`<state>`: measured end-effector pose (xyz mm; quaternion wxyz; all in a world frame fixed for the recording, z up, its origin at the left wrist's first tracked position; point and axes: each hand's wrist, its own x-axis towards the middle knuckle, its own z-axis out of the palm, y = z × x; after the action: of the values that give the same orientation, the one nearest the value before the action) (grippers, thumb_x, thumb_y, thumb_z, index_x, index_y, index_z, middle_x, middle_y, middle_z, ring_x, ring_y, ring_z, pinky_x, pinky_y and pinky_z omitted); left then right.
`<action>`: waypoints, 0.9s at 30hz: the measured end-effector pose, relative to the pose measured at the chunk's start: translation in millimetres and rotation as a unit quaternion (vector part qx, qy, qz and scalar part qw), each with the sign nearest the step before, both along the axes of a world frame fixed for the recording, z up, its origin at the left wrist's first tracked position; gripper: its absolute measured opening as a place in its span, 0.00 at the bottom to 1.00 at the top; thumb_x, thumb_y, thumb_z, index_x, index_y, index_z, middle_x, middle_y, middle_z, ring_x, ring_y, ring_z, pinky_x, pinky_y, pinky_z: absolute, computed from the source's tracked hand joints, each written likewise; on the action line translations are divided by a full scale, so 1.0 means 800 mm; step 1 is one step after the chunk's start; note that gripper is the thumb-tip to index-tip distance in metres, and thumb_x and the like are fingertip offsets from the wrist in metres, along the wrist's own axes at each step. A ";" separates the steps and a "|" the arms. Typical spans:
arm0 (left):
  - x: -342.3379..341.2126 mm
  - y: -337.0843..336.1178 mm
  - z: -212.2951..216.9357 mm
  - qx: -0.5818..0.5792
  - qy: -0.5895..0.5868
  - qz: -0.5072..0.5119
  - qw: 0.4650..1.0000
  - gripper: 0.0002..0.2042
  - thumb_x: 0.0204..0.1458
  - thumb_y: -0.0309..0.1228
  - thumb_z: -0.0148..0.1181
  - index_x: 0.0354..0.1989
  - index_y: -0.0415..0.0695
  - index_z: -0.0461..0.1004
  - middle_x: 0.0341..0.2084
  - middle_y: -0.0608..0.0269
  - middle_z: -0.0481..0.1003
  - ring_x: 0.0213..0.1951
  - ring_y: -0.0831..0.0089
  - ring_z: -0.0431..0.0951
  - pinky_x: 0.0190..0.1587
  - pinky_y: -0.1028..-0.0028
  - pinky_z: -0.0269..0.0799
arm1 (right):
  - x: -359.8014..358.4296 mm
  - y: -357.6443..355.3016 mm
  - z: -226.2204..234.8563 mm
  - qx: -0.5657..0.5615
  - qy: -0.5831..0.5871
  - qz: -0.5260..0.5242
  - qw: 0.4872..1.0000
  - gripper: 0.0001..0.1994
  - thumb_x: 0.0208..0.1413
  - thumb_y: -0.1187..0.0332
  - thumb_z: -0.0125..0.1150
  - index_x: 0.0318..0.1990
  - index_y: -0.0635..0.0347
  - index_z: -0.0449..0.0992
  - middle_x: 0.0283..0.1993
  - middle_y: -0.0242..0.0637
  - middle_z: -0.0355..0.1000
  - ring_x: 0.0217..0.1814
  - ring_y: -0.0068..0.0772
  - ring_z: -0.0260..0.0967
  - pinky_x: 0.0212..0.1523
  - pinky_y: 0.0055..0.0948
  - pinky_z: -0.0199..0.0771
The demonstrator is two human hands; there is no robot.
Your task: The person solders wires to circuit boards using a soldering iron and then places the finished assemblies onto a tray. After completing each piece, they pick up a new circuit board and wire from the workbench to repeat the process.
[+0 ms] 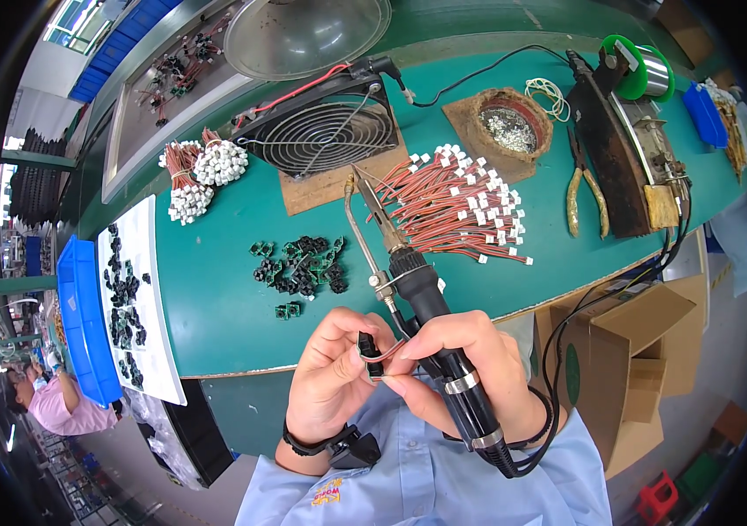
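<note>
My left hand (pixel 331 375) pinches a small black component (pixel 367 344) between thumb and fingers, in front of my chest. My right hand (pixel 483 361) is closed around a soldering iron (pixel 424 294) with a thin metal feed tube (pixel 362 226) clamped along it. The iron's tip points away from me over the bench. A short reddish wire (pixel 385 355) runs from the component to my right fingertips, which touch or pinch it. Beyond my hands lie a cluster of small black-and-green circuit boards (pixel 299 267) and a fan of red-and-black wires with white connectors (pixel 452 206).
A black fan (pixel 321 131) stands at the back. Bundled wires (pixel 189 180) lie left of it. To the right are a bowl of solder scraps (pixel 509 131), pliers (pixel 586 188) and a solder spool (pixel 645 70). A blue tray (pixel 84 316) is far left; cardboard boxes (pixel 628 368) stand right.
</note>
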<state>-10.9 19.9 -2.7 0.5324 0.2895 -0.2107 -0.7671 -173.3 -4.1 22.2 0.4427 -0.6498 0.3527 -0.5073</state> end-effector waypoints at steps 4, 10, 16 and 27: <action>0.000 0.001 -0.001 0.000 0.007 0.003 1.000 0.11 0.54 0.31 0.55 0.43 0.42 0.65 0.33 0.59 0.68 0.37 0.74 0.68 0.39 0.76 0.63 | 0.000 0.001 -0.001 0.002 -0.001 0.002 1.000 0.19 0.39 0.78 0.68 0.38 0.62 0.65 0.31 0.37 0.72 0.31 0.29 0.75 0.31 0.24 0.74; 0.001 0.001 -0.003 -0.005 0.007 -0.003 1.000 0.11 0.54 0.31 0.55 0.42 0.40 0.65 0.34 0.58 0.69 0.38 0.73 0.68 0.41 0.75 0.64 | -0.001 0.000 0.001 0.004 -0.001 0.005 1.000 0.18 0.39 0.79 0.68 0.37 0.62 0.66 0.31 0.36 0.72 0.31 0.29 0.75 0.32 0.24 0.74; 0.006 0.001 0.012 -0.030 -0.078 -0.007 0.996 0.11 0.55 0.30 0.53 0.42 0.37 0.64 0.36 0.57 0.69 0.40 0.72 0.69 0.43 0.74 0.64 | -0.007 -0.003 0.003 0.013 0.019 0.021 1.000 0.17 0.40 0.79 0.69 0.37 0.60 0.66 0.31 0.36 0.72 0.32 0.29 0.75 0.33 0.24 0.74; 0.006 -0.003 0.027 -0.105 -0.202 -0.043 0.973 0.08 0.58 0.26 0.46 0.43 0.35 0.62 0.42 0.52 0.70 0.46 0.70 0.70 0.49 0.70 0.64 | -0.014 -0.005 -0.005 0.032 0.050 0.023 0.998 0.21 0.40 0.80 0.68 0.41 0.61 0.63 0.34 0.39 0.71 0.35 0.28 0.74 0.36 0.25 0.75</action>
<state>-6.0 17.9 18.6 0.4726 0.3715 -0.4052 -0.6887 -184.7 -7.9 18.0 0.4560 -0.6680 0.3756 -0.4525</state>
